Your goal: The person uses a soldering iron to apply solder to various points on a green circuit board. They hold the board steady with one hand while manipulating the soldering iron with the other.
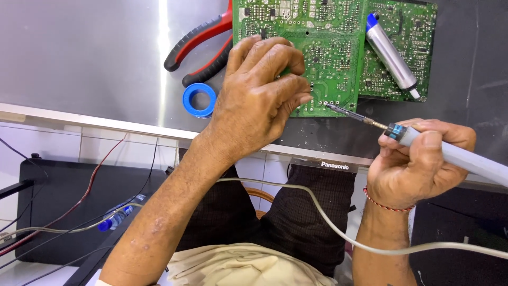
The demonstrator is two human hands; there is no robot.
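Counter (79,53): grey, carries everything. Green circuit board (328,47): near edge; your left hand (259,95) clenches over its corner, so press it flat. Soldering iron (423,140): your right hand (418,164) grips it, tip just beside the board's edge holes; approach steadily. Desoldering pump (390,53), red pliers (203,45), blue tape roll (199,99).
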